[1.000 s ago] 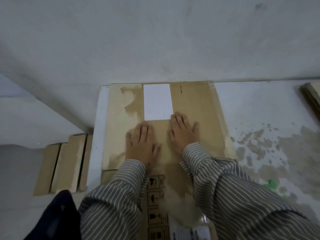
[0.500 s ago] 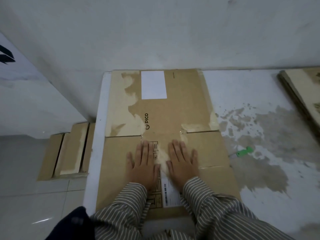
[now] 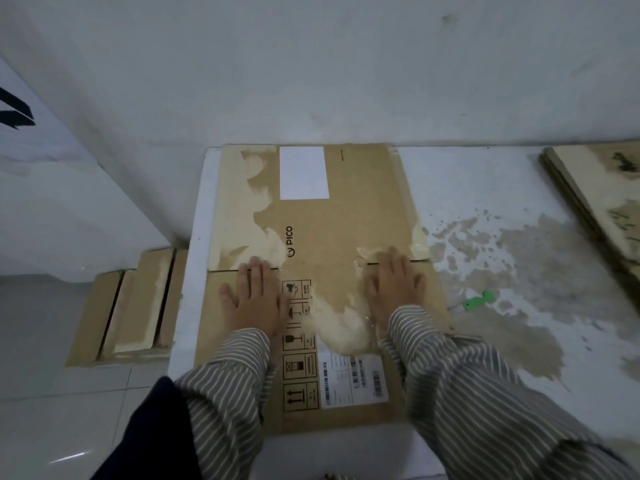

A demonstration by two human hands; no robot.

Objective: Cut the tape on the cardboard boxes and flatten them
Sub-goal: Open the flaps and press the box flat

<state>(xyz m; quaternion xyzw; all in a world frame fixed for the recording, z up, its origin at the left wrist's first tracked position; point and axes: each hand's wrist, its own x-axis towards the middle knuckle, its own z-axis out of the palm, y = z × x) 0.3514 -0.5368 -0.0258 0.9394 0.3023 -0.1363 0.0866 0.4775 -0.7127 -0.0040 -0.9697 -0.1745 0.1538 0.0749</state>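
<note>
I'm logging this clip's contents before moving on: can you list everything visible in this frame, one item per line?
flattened cardboard box: 1, brown with pale torn patches, flat on the white surface against the wall
blank label: 1, white, far end of the box
shipping label: 1, white with barcodes, near end of the box
green tool: 1, green, on the surface right of the box; type unclear
cardboard stack: 1, tan, stained, far right edge
cardboard pieces: several, tan, on the floor left of the surface
white surface: 1, white with brown stains
wall: 1, grey-white, behind
left hand: 1, flat on the box
right hand: 1, flat on the box
striped sleeves: 2, grey-striped
</note>
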